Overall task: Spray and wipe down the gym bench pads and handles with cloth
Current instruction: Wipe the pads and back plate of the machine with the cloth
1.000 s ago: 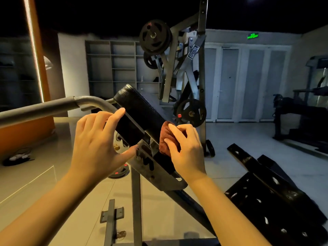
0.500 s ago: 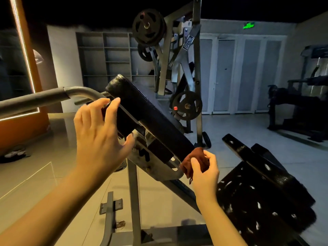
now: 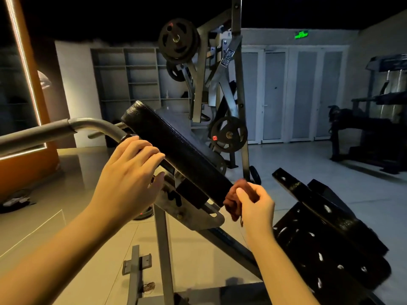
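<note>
Wiping the lower end of the sloped pad [image 3: 176,150] (about midway, I judge).
The right hand [image 3: 256,205] pinches the cloth [image 3: 232,201] in its fingers; the left hand [image 3: 130,177] curls its fingers over the pad; the handle [image 3: 66,128] probably remains.

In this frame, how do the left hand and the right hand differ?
The left hand grips the side of the tilted black pad; the right hand pinches a bunched brown cloth. The left hand sits higher up the pad, the right hand at its lower end. Both are bare and work on the same pad.
</note>
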The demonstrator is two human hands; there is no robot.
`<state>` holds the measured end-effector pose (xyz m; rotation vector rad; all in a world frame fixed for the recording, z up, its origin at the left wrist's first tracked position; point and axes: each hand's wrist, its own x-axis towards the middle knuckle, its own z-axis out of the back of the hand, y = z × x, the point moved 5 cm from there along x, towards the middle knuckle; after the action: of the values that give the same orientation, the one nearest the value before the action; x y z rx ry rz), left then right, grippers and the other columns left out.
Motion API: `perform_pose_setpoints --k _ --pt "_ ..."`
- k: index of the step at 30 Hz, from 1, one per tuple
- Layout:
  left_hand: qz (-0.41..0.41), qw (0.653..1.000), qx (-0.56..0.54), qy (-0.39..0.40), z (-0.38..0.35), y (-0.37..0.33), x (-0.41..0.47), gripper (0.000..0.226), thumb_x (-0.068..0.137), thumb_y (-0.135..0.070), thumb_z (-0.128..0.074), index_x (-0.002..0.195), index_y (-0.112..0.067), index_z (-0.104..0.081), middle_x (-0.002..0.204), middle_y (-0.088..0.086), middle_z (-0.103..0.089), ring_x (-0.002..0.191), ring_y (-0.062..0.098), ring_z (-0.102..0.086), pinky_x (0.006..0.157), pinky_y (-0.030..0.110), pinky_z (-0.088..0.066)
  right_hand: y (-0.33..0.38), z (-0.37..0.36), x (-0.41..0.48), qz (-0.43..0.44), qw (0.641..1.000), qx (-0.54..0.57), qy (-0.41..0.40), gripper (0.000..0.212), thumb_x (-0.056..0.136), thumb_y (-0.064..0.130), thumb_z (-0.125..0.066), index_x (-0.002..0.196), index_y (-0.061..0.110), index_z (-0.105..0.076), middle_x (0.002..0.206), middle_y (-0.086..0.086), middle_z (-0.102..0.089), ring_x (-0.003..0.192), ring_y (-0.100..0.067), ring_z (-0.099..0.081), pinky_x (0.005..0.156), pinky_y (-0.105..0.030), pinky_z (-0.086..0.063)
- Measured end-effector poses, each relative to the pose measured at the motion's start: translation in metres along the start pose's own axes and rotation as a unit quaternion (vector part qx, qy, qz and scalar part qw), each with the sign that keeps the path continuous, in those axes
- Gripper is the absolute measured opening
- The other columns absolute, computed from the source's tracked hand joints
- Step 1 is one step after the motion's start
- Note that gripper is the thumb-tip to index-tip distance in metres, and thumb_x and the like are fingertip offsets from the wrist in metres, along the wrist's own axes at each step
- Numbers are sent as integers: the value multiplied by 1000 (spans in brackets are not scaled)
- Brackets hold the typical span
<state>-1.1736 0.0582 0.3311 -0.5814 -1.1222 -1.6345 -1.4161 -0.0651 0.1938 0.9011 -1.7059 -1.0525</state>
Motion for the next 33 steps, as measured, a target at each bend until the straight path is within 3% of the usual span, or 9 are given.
perform_pose_setpoints --k 5,8,11,14,18,22,25,30,33 --pt "-4 1000 -20 -3 1 5 -1 47 97 -38 -46 116 -6 -75 114 14 -74 115 36 -63 113 48 -38 35 -10 18 24 999 -39 28 14 99 16 -63 100 30 -61 93 13 -62 92 -13 -63 62 -20 -49" --pt "-8 1000 -26 -12 2 7 -7 46 96 -38 -47 116 -7 -75 115 13 -74 115 34 -64 116 45 -33 42 -9 6 101 985 -121 72 17 97 14 -66 106 29 -64 99 15 -64 91 -2 -60 57 -8 -46" --pt "-9 999 -31 -37 1 7 -8 38 94 -33 -57 115 -7 -76 114 12 -74 114 34 -64 116 44 -32 54 -13 18 149 967 -186 95 20 95 15 -68 111 26 -68 106 9 -67 97 -6 -61 65 -10 -49" --pt "-12 997 -43 -61 -2 9 -7 35 96 -32 -57 113 -9 -77 113 12 -75 112 35 -66 114 44 -34 72 -30 48 177 961 -197 77 25 92 15 -71 117 21 -69 106 5 -69 97 -12 -65 78 -29 -59" --pt "-49 994 -61 -78 -3 9 -6 33 95 -33 -56 109 -11 -77 110 10 -75 110 31 -63 110 42 -35 87 -67 74 175 960 -201 92 38 85 16 -80 119 17 -63 103 5 -65 84 -2 -62 63 -9 -48" --pt "-90 992 -87 -29 -3 19 -2 33 96 -35 -55 106 -15 -79 110 6 -76 103 31 -69 102 44 -40 92 -91 80 119 961 -211 130 38 82 9 -81 112 16 -59 91 10 -59 71 10 -61 53 -5 -44" --pt "-123 985 -121 23 5 28 10 31 97 -34 -54 103 -16 -79 104 5 -77 97 27 -69 94 41 -41 104 -99 80 59 957 -243 149 33 81 11 -81 106 18 -61 88 12 -59 75 -1 -59 63 -14 -52" --pt "-125 960 -209 142 16 39 29 26 99 -36 -53 96 -20 -74 93 -2 -71 87 18 -58 84 35 -43 116 -99 77 -87 945 -260 176 25 88 -6 -66 104 13 -62 87 5 -61 77 -4 -57 51 -7 -43" --pt "-102 929 -255 247 23 45 39 28 97 -44 -48 96 -27 -71 91 -9 -68 85 14 -53 84 33 -48 127 -96 79 -148 936 -271 170 27 87 -7 -66 97 18 -64 92 -1 -67 90 -22 -65 66 -18 -52"
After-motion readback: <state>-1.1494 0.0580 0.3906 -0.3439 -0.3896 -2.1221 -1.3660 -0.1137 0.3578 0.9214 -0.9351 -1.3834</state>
